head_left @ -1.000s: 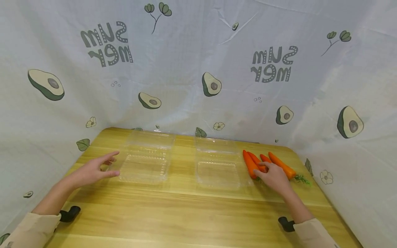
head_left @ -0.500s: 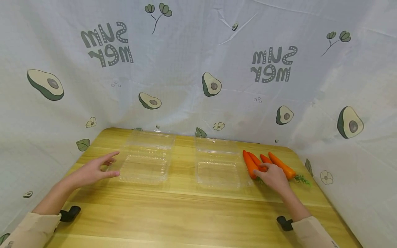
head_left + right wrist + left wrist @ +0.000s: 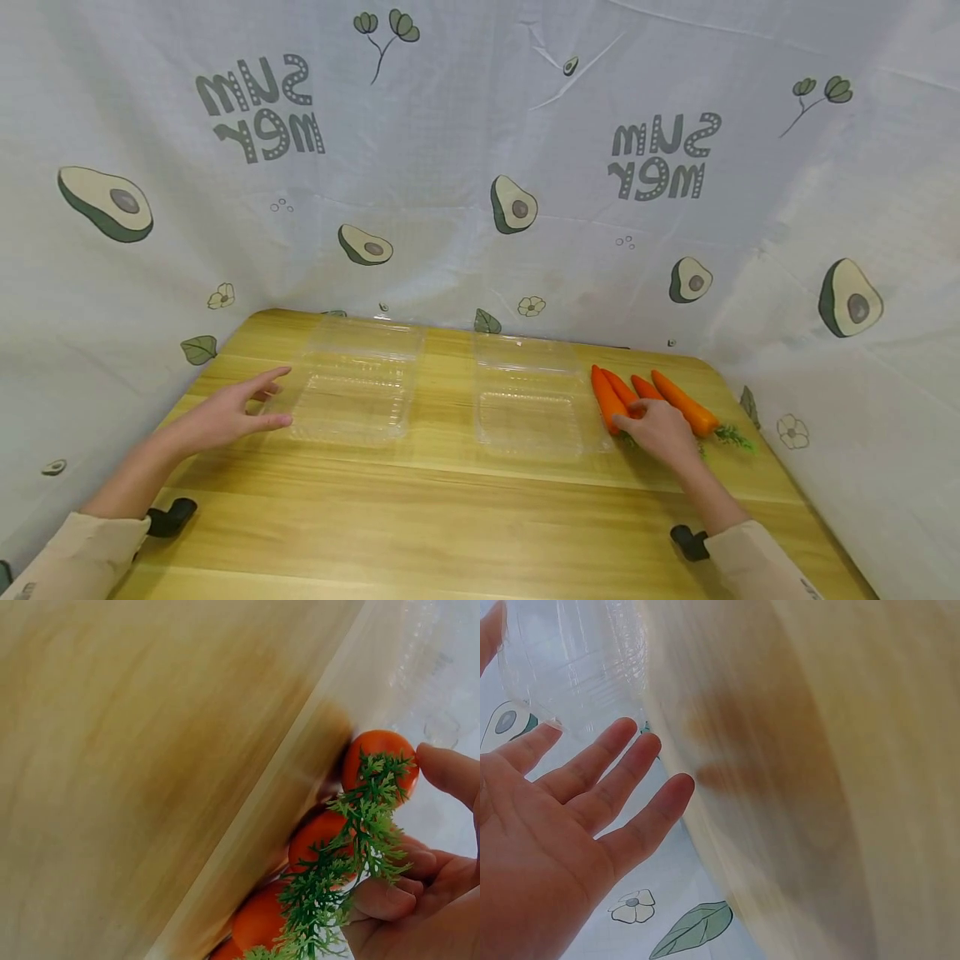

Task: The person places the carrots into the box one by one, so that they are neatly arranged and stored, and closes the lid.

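My left hand (image 3: 228, 412) lies just left of a clear plastic clamshell box (image 3: 352, 404), its fingers spread and holding nothing. In the left wrist view the left palm (image 3: 547, 847) shows, the fingers straight and apart. Toward the right side, my right hand (image 3: 660, 432) is over several orange carrots (image 3: 678, 404) with green tops. Its thumb (image 3: 446, 769) touches the thick end of the leftmost carrot (image 3: 375, 754), seen in the right wrist view. The other fingers bend loosely over the neighbouring carrots, apart from the thumb. The hand partly hides the middle carrots.
A second clear clamshell box (image 3: 528, 421) sits between the first box and the carrots. Both boxes have their lids folded back. They stand on a wooden table (image 3: 420, 533), with a white avocado-print cloth (image 3: 442, 167) hanging behind and at the sides.
The view has shifted very slightly. Both hands, the boxes and the carrots stay in nearly the same places.
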Demonstrator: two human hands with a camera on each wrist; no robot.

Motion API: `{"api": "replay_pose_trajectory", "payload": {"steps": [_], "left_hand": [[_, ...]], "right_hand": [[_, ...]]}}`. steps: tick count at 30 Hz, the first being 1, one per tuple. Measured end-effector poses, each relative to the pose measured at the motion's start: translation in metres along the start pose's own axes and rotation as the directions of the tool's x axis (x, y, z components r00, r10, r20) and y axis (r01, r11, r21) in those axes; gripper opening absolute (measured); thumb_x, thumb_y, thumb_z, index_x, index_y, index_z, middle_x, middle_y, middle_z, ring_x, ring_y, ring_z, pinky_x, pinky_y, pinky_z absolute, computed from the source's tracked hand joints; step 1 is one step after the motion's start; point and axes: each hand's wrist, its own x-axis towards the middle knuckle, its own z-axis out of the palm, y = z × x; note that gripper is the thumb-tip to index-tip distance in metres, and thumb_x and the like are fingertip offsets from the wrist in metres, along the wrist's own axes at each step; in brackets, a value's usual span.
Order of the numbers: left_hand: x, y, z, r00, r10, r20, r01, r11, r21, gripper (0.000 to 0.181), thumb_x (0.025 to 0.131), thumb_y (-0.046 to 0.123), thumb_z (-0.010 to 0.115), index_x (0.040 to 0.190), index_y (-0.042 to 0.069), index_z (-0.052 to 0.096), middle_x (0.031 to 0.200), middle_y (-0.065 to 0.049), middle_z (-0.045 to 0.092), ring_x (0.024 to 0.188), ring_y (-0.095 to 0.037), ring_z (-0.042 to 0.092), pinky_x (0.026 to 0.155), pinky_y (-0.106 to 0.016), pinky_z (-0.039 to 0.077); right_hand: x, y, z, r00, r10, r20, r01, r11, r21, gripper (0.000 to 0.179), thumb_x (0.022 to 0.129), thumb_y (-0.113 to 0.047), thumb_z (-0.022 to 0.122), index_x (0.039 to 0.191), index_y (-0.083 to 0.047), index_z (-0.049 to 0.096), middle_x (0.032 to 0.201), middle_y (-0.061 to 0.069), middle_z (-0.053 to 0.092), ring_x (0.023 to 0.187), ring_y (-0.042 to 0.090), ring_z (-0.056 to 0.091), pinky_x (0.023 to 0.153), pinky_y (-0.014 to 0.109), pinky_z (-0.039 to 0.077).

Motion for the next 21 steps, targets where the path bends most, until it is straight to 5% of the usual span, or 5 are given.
{"api": "replay_pose_trajectory", "payload": {"steps": [6, 9, 13, 21], "left_hand": [[-0.001, 0.002, 0.000, 1.000, -0.014, 0.005, 0.014, 1.000, 0.003, 0.082, 0.096, 0.040, 0.067, 0.158, 0.004, 0.028, 0.143, -0.030, 0.051, 0.129, -0.049, 0.050, 0.092, -0.062, 0.048], [-0.002, 0.004, -0.001, 1.000, -0.019, 0.004, 0.019, 1.000, 0.002, 0.082, 0.096, 0.040, 0.067, 0.158, 0.004, 0.028, 0.143, -0.030, 0.052, 0.128, -0.049, 0.050, 0.092, -0.062, 0.048], [-0.002, 0.006, -0.001, 1.000, -0.024, 0.005, 0.024, 1.000, -0.004, 0.082, 0.096, 0.040, 0.068, 0.158, 0.004, 0.028, 0.143, -0.030, 0.052, 0.129, -0.048, 0.050, 0.092, -0.061, 0.048], [-0.003, 0.007, -0.001, 1.000, -0.028, 0.007, 0.028, 0.999, -0.015, 0.082, 0.096, 0.039, 0.068, 0.158, 0.004, 0.027, 0.143, -0.030, 0.052, 0.129, -0.048, 0.050, 0.092, -0.060, 0.049]], "right_hand": [[0.003, -0.005, 0.000, 1.000, 0.002, -0.001, -0.002, 0.999, -0.048, 0.059, 0.089, -0.042, 0.069, 0.120, 0.009, 0.068, 0.113, 0.026, 0.071, 0.093, 0.040, 0.068, 0.079, 0.051, 0.052], [0.003, -0.008, 0.000, 1.000, 0.005, 0.001, -0.005, 0.998, -0.067, 0.048, 0.088, -0.046, 0.071, 0.099, 0.001, 0.073, 0.086, 0.016, 0.072, 0.076, 0.031, 0.064, 0.068, 0.043, 0.049], [0.004, -0.011, 0.001, 0.999, 0.023, 0.024, -0.022, 0.998, -0.058, 0.043, 0.087, -0.047, 0.072, 0.068, -0.010, 0.059, 0.056, -0.002, 0.047, 0.056, 0.018, 0.045, 0.055, 0.032, 0.033], [0.006, -0.012, 0.002, 0.998, 0.031, 0.045, -0.029, 0.999, -0.042, 0.040, 0.089, -0.044, 0.070, 0.067, -0.012, 0.059, 0.055, -0.002, 0.044, 0.053, 0.017, 0.043, 0.053, 0.030, 0.033]]}}
